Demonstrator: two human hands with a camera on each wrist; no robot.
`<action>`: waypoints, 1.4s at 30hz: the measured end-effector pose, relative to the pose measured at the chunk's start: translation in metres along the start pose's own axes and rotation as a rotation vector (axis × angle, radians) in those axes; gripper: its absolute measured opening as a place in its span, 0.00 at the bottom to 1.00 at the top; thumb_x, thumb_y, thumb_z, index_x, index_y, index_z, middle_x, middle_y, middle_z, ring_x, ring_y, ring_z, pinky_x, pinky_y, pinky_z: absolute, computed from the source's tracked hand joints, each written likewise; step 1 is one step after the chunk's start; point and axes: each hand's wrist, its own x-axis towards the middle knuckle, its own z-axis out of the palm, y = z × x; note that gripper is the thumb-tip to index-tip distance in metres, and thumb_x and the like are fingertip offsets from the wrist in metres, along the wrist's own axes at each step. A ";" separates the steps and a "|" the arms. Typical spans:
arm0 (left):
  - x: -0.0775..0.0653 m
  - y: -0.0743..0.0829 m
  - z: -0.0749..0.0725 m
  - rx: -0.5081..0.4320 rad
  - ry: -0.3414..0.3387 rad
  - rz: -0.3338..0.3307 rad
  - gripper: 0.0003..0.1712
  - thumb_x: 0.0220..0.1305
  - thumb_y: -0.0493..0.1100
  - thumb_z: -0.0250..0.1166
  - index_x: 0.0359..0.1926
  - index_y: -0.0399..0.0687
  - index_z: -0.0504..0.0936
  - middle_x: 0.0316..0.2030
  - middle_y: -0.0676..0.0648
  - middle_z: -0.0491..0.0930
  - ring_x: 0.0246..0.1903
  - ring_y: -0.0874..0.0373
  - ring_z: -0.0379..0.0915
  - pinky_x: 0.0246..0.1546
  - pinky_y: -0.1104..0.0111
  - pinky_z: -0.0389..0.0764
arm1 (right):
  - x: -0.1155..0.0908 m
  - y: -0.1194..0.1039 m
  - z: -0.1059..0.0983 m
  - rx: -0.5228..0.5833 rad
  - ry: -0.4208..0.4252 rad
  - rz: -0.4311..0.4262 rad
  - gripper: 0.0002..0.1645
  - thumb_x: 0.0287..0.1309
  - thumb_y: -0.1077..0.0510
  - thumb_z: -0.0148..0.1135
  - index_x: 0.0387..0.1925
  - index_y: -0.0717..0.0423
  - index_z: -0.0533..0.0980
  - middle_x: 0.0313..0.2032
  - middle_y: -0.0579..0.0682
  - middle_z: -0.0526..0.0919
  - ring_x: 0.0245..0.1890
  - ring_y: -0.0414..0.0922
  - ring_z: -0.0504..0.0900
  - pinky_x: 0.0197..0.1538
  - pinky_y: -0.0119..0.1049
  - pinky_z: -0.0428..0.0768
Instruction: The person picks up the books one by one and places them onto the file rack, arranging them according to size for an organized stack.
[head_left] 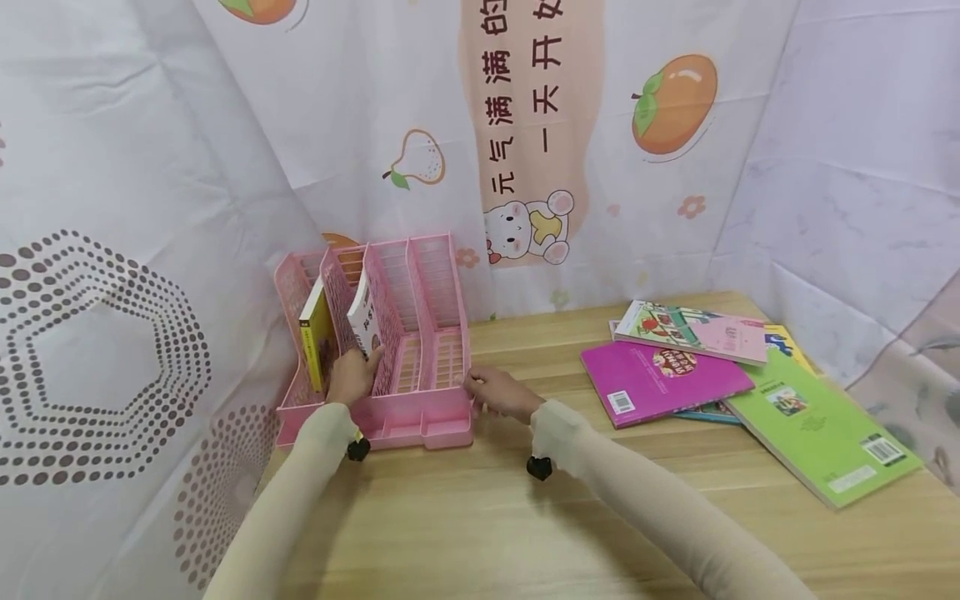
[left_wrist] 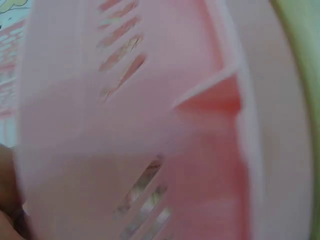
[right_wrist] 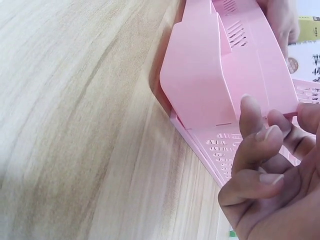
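A pink desktop file rack [head_left: 442, 408] with several upright compartments stands on the table at the left. Its leftmost compartment holds a yellow book [head_left: 318, 342]; a white book [head_left: 365, 317] leans in the one beside it. My left hand [head_left: 349, 379] is on the rack's front wall just before the white book, its fingers reaching over the rim and partly hidden inside. At the front right corner my right hand [head_left: 501, 393] pinches the rack's rim between thumb and fingers. In the right wrist view, other fingers [right_wrist: 250, 190] of this hand curl loosely outside the wall.
Several books lie in an overlapping pile on the right of the table: a pink one [head_left: 720, 333] on top, a magenta one [head_left: 652, 383] and a green one [head_left: 817, 425]. Patterned white curtains [head_left: 337, 100] hang behind and at both sides. Bare wood [head_left: 450, 525] lies before the rack.
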 end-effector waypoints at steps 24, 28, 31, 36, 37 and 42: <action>-0.012 -0.005 0.003 0.088 -0.059 0.037 0.27 0.79 0.55 0.54 0.50 0.32 0.80 0.33 0.38 0.79 0.31 0.45 0.74 0.32 0.52 0.75 | 0.000 0.004 0.001 -0.008 0.027 -0.003 0.19 0.80 0.49 0.48 0.39 0.61 0.75 0.28 0.56 0.82 0.29 0.56 0.80 0.26 0.37 0.72; -0.012 -0.002 0.001 0.093 -0.075 0.044 0.27 0.79 0.57 0.54 0.46 0.35 0.79 0.24 0.45 0.70 0.26 0.49 0.70 0.28 0.57 0.71 | 0.002 0.001 0.000 -0.073 0.043 -0.033 0.20 0.79 0.48 0.48 0.38 0.59 0.76 0.28 0.57 0.83 0.29 0.56 0.81 0.26 0.34 0.72; -0.013 -0.001 0.000 0.087 -0.048 0.047 0.27 0.78 0.58 0.56 0.50 0.35 0.79 0.26 0.43 0.72 0.28 0.48 0.72 0.28 0.55 0.73 | 0.002 -0.002 -0.001 -0.138 0.050 -0.069 0.21 0.79 0.47 0.49 0.37 0.57 0.78 0.33 0.61 0.84 0.33 0.59 0.84 0.31 0.36 0.76; -0.015 -0.002 0.002 0.083 0.036 0.063 0.37 0.76 0.60 0.57 0.64 0.29 0.70 0.52 0.28 0.75 0.47 0.31 0.77 0.46 0.40 0.78 | 0.001 -0.003 -0.004 -0.201 0.064 -0.067 0.24 0.78 0.44 0.51 0.38 0.59 0.79 0.37 0.65 0.85 0.38 0.61 0.84 0.37 0.39 0.76; -0.016 -0.001 0.003 0.080 0.058 0.059 0.39 0.76 0.61 0.57 0.65 0.28 0.68 0.57 0.26 0.71 0.50 0.28 0.76 0.49 0.37 0.76 | 0.001 -0.003 -0.004 -0.216 0.070 -0.062 0.24 0.78 0.43 0.52 0.38 0.59 0.79 0.36 0.65 0.85 0.36 0.59 0.84 0.36 0.39 0.76; -0.021 0.004 0.008 -0.045 0.236 0.052 0.38 0.74 0.58 0.58 0.71 0.35 0.61 0.64 0.27 0.59 0.44 0.27 0.75 0.45 0.37 0.76 | 0.003 -0.004 -0.010 -0.334 0.154 -0.072 0.19 0.73 0.43 0.59 0.34 0.53 0.76 0.28 0.52 0.82 0.26 0.44 0.76 0.30 0.35 0.72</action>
